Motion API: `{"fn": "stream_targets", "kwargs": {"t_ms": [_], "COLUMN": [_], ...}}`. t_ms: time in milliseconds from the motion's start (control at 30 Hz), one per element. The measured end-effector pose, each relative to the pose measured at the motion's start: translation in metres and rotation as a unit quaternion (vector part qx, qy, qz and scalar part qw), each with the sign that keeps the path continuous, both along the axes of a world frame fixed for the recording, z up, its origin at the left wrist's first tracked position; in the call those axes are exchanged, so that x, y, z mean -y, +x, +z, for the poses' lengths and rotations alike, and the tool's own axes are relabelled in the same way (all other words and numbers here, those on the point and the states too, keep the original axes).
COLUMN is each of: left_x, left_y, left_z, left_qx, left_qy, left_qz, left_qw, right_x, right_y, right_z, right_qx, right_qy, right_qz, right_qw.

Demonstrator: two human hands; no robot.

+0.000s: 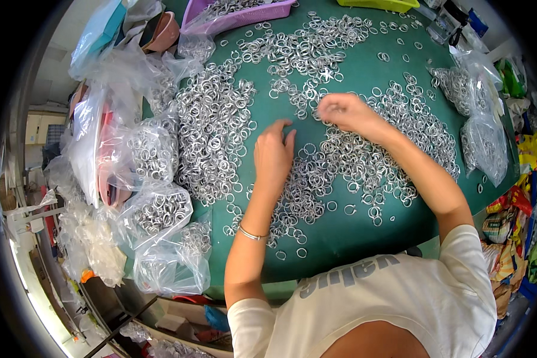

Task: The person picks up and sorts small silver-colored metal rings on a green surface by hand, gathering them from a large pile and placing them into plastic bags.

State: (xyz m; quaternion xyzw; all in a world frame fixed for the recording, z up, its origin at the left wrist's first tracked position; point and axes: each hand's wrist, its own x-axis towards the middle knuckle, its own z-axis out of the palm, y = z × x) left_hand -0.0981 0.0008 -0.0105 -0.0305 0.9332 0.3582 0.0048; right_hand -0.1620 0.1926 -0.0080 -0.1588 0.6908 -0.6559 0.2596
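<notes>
- From the near part of the green table (346, 235) to its right side, silver rings (298, 200) spread in an overlapping pile, a few lying loose closest to the edge; a low reach there could drag strays off.
- Along the table's left edge, clear bags (161, 209) hold more rings; their slack plastic is best kept out of the working gap.
- Near the table's middle, the left hand (273, 152) hangs loosely bent, thumb and forefinger apart; no ring shows between them, though the palm side is hidden. A relaxed, low hand should suit such small pieces.
- Slightly further and rightward, the right hand (347, 113) has its fingers curled in, blurred; whether it grips a ring cannot be told. Light fingertip contact would likely avoid hooking neighbours.
- Left of the table's middle lies a dense heap (212, 131), best left unjostled so the piles stay separate.
- Toward the far edge, a looser group (304, 48) lies before a purple tray (238, 24).
</notes>
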Motion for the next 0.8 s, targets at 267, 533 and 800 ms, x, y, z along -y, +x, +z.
{"fn": "stream_targets", "kwargs": {"t_ms": [267, 533, 800], "left_x": [-0.014, 0.005, 0.012], "left_y": [-0.030, -0.006, 0.015], "left_z": [-0.024, -0.018, -0.007], "left_qx": [-0.119, -0.016, -0.061], "left_qy": [-0.071, 0.128, 0.043], "left_qz": [-0.033, 0.024, -0.030], "left_qw": [0.990, 0.991, 0.997], "right_x": [-0.031, -0.019, -0.064], "right_y": [-0.028, -0.039, -0.056], "right_z": [-0.004, -0.010, 0.011], "right_qx": [-0.020, -0.050, 0.057], "right_qy": [0.065, 0.133, 0.098], "right_qz": [-0.170, -0.168, -0.224], "right_qw": [0.983, 0.976, 0.968]}}
